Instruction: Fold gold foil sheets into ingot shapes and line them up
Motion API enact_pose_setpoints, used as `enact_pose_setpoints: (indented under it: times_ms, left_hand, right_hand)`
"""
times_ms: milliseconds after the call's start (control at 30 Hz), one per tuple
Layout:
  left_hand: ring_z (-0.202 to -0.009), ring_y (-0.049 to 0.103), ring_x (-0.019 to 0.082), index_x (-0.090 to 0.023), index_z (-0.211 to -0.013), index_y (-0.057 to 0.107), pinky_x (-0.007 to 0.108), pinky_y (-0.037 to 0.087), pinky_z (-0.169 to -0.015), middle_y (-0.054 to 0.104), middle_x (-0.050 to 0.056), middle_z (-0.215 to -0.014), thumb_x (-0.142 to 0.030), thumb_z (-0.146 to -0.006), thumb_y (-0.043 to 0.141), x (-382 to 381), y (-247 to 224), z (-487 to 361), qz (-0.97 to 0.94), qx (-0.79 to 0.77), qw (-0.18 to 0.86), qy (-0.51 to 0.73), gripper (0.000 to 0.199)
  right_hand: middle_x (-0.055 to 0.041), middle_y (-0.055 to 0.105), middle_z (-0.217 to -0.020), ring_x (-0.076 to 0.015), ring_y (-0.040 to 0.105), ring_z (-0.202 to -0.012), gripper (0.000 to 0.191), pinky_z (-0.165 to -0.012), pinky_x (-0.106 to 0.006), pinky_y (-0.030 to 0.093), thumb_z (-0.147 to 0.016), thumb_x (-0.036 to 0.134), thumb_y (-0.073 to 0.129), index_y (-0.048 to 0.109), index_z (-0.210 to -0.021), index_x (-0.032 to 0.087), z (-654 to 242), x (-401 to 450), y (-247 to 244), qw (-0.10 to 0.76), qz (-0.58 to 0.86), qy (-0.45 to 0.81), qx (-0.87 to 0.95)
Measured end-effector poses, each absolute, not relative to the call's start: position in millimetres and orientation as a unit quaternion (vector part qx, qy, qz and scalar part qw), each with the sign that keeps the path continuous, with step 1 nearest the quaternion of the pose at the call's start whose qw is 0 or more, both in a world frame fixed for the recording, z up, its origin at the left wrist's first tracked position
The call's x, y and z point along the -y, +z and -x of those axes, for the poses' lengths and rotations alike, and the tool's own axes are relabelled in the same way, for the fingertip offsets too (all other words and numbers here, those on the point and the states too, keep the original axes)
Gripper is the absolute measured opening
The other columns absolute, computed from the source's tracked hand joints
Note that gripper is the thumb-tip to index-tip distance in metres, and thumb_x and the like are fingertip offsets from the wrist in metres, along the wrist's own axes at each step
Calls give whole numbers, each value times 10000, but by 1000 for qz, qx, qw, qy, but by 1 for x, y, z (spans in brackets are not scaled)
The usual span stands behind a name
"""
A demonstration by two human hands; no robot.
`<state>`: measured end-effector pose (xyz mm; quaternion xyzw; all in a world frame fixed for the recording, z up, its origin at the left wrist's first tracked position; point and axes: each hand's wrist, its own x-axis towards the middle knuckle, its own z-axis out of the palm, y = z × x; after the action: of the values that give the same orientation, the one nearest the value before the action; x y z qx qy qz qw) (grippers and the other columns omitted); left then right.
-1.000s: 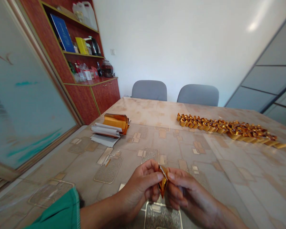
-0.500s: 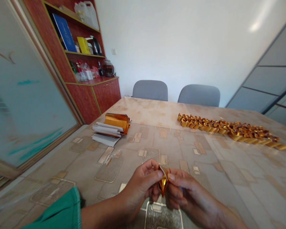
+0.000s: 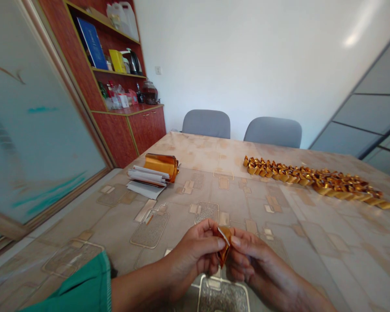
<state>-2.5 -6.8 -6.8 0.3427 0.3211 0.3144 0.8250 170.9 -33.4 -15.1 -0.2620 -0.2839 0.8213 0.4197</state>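
Between my two hands is a small folded piece of gold foil paper (image 3: 225, 248), held just above the table near its front. My left hand (image 3: 198, 247) pinches its left side, thumb toward me. My right hand (image 3: 247, 253) grips the right side between thumb and fingers. A pale edge of the paper shows along the top, and its lower end narrows to a point. Part of the paper is hidden behind my fingers.
A patterned cloth covers the table (image 3: 188, 216). Curled gold and white paper sheets (image 3: 159, 167) lie at the left. Rows of folded gold foil pieces (image 3: 312, 177) stretch along the right. Two grey chairs (image 3: 206, 123) stand behind, with a red-brown cabinet (image 3: 117, 134) at the back left.
The foil paper has tilted and turned slightly in my fingers, so its shiny inner face shows less. Both hands keep their hold. The view has shifted a little.
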Motion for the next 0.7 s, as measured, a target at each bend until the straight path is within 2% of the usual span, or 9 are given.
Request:
enact_pose_setpoints:
  times_ms: [167, 267, 367, 433, 500, 600, 700]
  left_hand:
    - [-620, 517, 77, -177, -1015, 559, 188, 378, -548, 540, -25, -760, -379, -736, 802, 4, -6, 6, -247, -235, 887, 312, 422]
    - [-678, 548, 78, -186, -1081, 573, 179, 382, -563, 574, -10, -856, -274, -661, 877, 4, -5, 6, -266, -198, 889, 317, 526]
    - [-753, 585, 92, -201, -1097, 569, 178, 386, -574, 589, 18, -1012, -212, -642, 890, 5, -4, 5, -275, -193, 878, 340, 557]
    - [-728, 570, 76, -212, -1110, 561, 186, 408, -604, 581, 12, -1017, -250, -673, 882, 6, -5, 5, -257, -189, 876, 361, 543]
    - [-698, 545, 59, -219, -1128, 557, 190, 423, -628, 573, 6, -1009, -276, -681, 882, 6, -5, 5, -245, -179, 879, 368, 556]
    - [-738, 562, 68, -218, -1124, 570, 176, 419, -620, 566, 17, -1057, -204, -648, 894, 7, -5, 5, -255, -179, 880, 359, 575]
    - [-780, 578, 82, -226, -1126, 579, 173, 426, -622, 556, 29, -1116, -168, -640, 890, 7, -3, 5, -258, -168, 878, 366, 579]
  right_hand:
    - [76, 397, -594, -67, 289, -541, 152, -564, -189, 341, -870, 274, 731, 682, -974, 174, -174, 33, -16, 475, 246, 808, 245]
    - [65, 474, -608, -65, 354, -546, 145, -588, -204, 365, -845, 278, 761, 684, -930, 188, -173, 34, -19, 525, 249, 778, 240]
    - [-1, 646, -795, -97, 513, -677, 199, -648, -231, 404, -781, 287, 818, 690, -897, 186, -172, 34, -18, 528, 276, 756, 272]
    - [-34, 692, -933, -133, 573, -774, 260, -681, -252, 420, -743, 308, 846, 697, -923, 193, -171, 35, -16, 524, 296, 743, 295]
    - [-36, 702, -928, -141, 588, -767, 301, -681, -261, 424, -731, 342, 851, 702, -951, 199, -170, 35, -16, 528, 305, 730, 310]
    - [-18, 700, -845, -127, 585, -716, 270, -683, -259, 435, -730, 351, 851, 710, -902, 198, -169, 36, -16, 532, 311, 718, 324]
    - [-14, 701, -884, -149, 612, -788, 269, -741, -287, 463, -695, 318, 877, 713, -881, 214, -168, 37, -17, 534, 311, 717, 322]
